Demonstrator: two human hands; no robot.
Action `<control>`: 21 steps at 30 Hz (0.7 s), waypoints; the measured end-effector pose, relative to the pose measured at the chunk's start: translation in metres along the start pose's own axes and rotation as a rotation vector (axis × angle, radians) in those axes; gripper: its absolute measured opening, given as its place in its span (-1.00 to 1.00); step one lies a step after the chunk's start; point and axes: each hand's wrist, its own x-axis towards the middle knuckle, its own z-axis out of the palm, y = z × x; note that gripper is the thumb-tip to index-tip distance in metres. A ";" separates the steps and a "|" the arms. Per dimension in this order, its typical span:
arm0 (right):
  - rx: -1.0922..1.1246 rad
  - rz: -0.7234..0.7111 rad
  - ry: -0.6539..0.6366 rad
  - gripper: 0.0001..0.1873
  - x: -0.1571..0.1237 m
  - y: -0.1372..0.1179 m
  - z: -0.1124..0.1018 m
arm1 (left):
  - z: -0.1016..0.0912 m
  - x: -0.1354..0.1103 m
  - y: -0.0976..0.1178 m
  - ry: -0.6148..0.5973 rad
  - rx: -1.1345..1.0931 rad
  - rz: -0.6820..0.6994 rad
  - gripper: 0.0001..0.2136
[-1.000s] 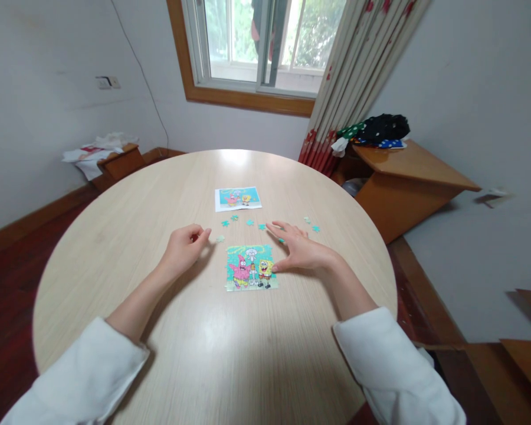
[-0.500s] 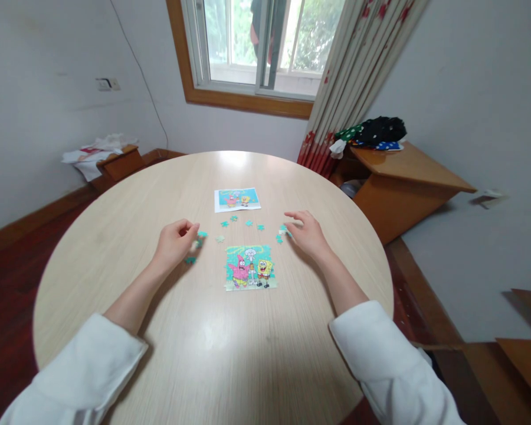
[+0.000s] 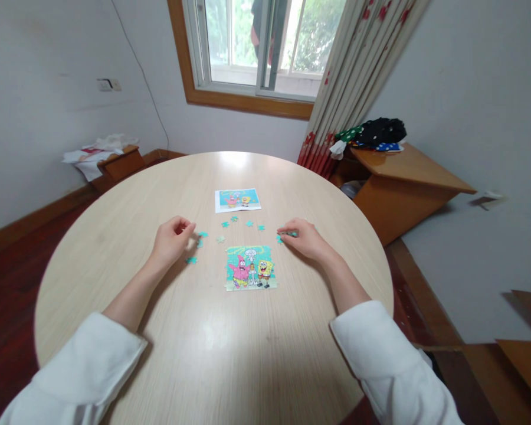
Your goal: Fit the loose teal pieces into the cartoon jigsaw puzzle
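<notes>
Sorting small, flat turquoise jigsaw pieces point(image 3: 261, 228) seems under way: the right hand point(image 3: 306, 239) bends over some, the left hand point(image 3: 170, 241) curls beside others; whether fingers pinch any cannot be told. Next calls for matching tabs to the squarish multicoloured cartoon puzzle point(image 3: 251, 269) lying between them.

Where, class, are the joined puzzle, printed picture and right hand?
Joined puzzle point(image 3: 251, 268): head view, middle of its face.
Printed picture point(image 3: 238, 200): head view, middle of its print.
Right hand point(image 3: 305, 237): head view, back of hand.

The puzzle point(image 3: 251, 268) is teal, pink and yellow, the sleeves point(image 3: 392, 354) white.
</notes>
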 end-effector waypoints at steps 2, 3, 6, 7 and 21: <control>-0.048 -0.018 -0.061 -0.81 -0.001 -0.001 -0.001 | 0.000 0.000 -0.001 -0.001 -0.019 -0.009 -0.83; -0.061 -0.018 -0.078 -0.81 -0.001 -0.001 -0.002 | 0.001 0.000 -0.001 0.000 -0.027 -0.014 -0.83; -0.073 -0.013 -0.109 -0.81 -0.001 -0.001 -0.004 | 0.001 0.000 -0.002 -0.001 -0.042 -0.028 -0.83; -0.071 -0.012 -0.116 -0.80 -0.002 -0.001 -0.004 | 0.001 0.000 -0.002 -0.002 -0.043 -0.031 -0.83; -0.013 -0.017 -0.141 -0.76 -0.004 -0.003 -0.005 | 0.001 -0.001 -0.001 -0.007 -0.043 -0.044 -0.81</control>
